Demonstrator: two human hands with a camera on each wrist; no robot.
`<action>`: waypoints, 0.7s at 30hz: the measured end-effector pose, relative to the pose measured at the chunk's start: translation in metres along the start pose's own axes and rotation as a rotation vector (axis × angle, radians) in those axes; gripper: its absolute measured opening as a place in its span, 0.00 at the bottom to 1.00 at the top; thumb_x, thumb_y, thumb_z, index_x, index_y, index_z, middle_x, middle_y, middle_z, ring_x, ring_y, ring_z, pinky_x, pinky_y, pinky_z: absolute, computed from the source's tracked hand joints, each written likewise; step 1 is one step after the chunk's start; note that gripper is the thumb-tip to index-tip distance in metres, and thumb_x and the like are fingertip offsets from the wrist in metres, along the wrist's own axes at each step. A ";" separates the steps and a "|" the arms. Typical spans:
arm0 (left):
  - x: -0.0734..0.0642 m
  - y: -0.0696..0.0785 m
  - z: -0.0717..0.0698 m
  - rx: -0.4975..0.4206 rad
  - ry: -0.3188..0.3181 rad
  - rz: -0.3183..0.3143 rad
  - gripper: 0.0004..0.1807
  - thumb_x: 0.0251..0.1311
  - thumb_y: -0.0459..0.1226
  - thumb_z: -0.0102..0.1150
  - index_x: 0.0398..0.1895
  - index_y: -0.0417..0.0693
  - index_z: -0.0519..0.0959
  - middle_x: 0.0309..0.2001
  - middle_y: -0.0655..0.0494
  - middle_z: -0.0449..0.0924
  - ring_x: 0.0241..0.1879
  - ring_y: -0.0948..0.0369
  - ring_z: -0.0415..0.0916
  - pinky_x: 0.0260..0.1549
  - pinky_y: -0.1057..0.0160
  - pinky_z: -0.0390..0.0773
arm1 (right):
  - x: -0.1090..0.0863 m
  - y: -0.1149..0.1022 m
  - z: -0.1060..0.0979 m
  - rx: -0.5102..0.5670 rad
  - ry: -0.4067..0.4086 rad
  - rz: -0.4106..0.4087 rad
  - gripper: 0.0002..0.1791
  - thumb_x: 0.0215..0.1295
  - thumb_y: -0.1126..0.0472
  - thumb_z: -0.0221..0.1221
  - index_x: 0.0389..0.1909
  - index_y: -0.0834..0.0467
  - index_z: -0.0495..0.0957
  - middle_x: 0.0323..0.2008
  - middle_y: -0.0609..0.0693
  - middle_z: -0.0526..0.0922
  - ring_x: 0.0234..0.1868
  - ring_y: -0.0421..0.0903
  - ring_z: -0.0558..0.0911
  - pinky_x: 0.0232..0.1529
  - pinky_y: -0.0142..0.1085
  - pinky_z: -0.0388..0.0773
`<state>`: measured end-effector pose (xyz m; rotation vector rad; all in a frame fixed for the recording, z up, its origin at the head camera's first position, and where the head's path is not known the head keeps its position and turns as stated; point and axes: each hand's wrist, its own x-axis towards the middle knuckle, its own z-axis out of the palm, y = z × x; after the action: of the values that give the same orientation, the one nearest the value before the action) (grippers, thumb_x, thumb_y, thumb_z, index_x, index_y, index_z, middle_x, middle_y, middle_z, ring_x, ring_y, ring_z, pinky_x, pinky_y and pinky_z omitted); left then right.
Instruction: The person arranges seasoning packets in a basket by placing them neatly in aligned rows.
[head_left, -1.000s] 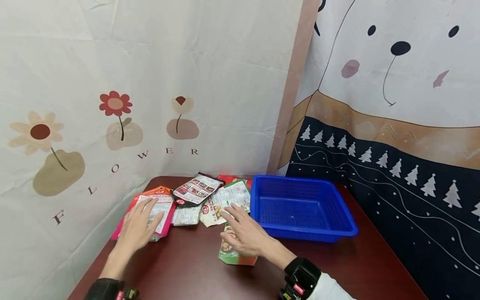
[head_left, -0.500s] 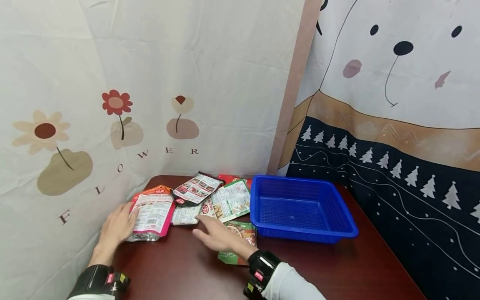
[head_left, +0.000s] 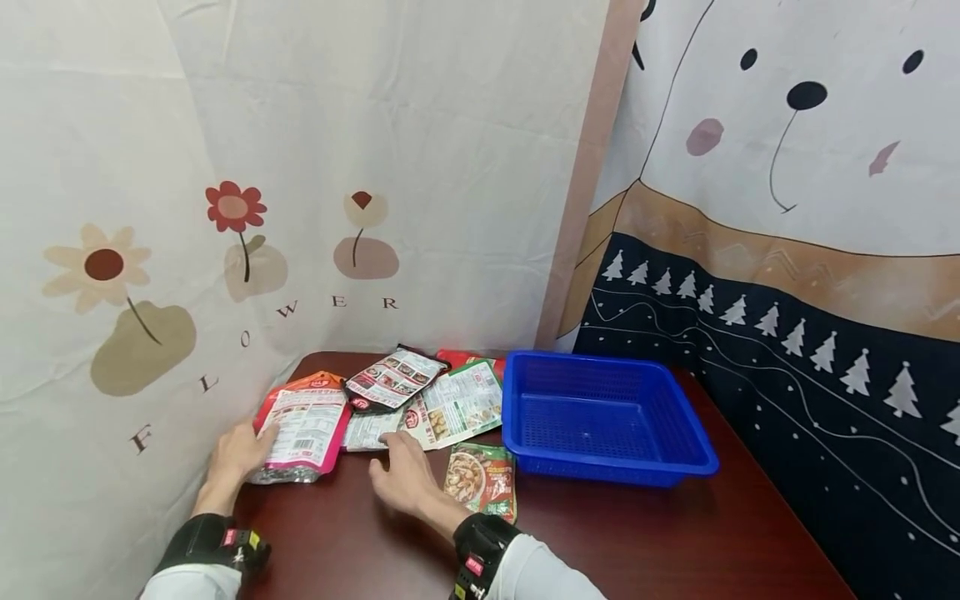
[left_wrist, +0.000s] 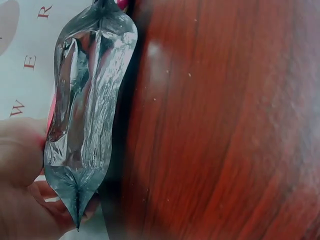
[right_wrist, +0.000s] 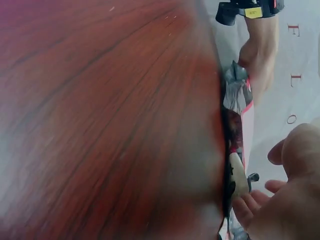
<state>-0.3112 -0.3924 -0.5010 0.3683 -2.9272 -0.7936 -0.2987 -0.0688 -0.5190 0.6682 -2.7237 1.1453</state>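
Observation:
My left hand holds the left edge of a pink pouch, thumb on top. In the left wrist view the fingers lie under the pouch's silver bottom. My right hand hovers with its fingers relaxed and spread, and the fingertips reach the near edge of a small white sachet. A green packet lies uncovered just right of that wrist. In the right wrist view the right fingers sit beside the pouches, seen edge-on, with the left hand beyond them.
Several more pouches overlap at the back, among them a black one and a white-green one. An empty blue basket stands to the right on the dark red table. Cloth backdrops hang close behind and on both sides.
My right hand has drawn left off the green packet to the white sachet. My left hand has slid from the top of the pink pouch to its left edge and taken hold.

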 end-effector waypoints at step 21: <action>-0.015 0.007 0.017 -0.229 0.122 -0.221 0.47 0.80 0.59 0.56 0.70 0.17 0.69 0.56 0.22 0.80 0.54 0.34 0.77 0.46 0.46 0.78 | 0.024 -0.040 0.046 0.931 -0.104 0.454 0.15 0.81 0.68 0.62 0.58 0.76 0.81 0.44 0.65 0.91 0.47 0.60 0.96 0.54 0.47 0.95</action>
<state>-0.3003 -0.3744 -0.5127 0.7000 -2.6769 -1.0794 -0.2995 -0.1339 -0.5190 0.1425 -2.3487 2.5844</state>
